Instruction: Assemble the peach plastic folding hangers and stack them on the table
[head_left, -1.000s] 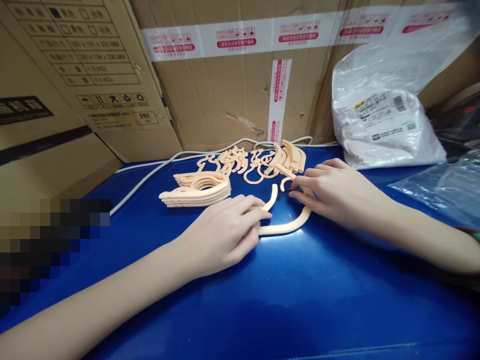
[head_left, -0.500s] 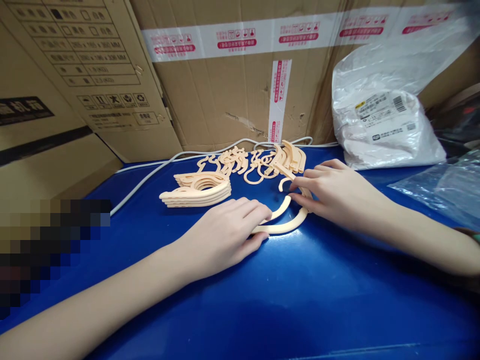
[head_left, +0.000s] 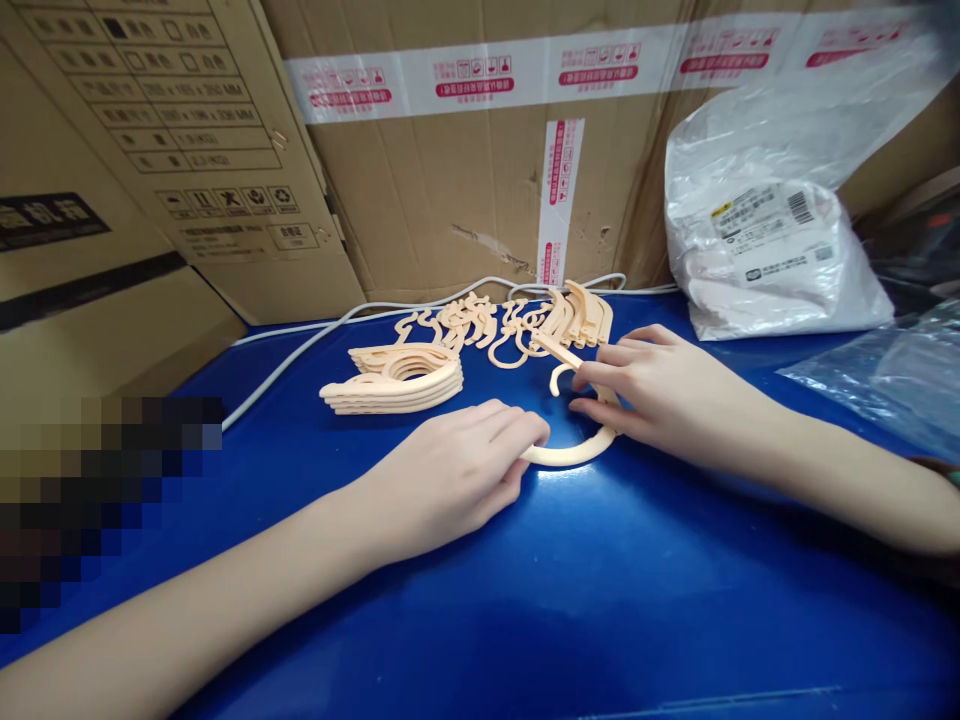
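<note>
A cream plastic folding clothes hanger (head_left: 574, 457) lies low over the blue table between my hands. My left hand (head_left: 472, 460) is closed on the end of its curved arm, thumb below and fingers above. My right hand (head_left: 652, 388) grips the hanger's middle, where a small hook (head_left: 556, 380) and a straight arm (head_left: 553, 348) stick out past the fingers. The joint itself is mostly covered by the right fingers. Left of them sits a neat stack of folded hangers (head_left: 397, 398). Behind lie loose hanger hooks (head_left: 466, 322) and a pile of curved hanger arms (head_left: 583, 315).
Cardboard boxes (head_left: 450, 190) wall off the back and left of the blue table (head_left: 525, 620). A white cable (head_left: 289, 360) runs along the rear. At the right stand a white plastic parcel bag (head_left: 787, 270) and clear plastic wrap (head_left: 892, 370).
The loose curved end that showed between my hands is now out of sight by my left fingers, which have closed further. The hook and straight arm have shifted slightly left with my right hand.
</note>
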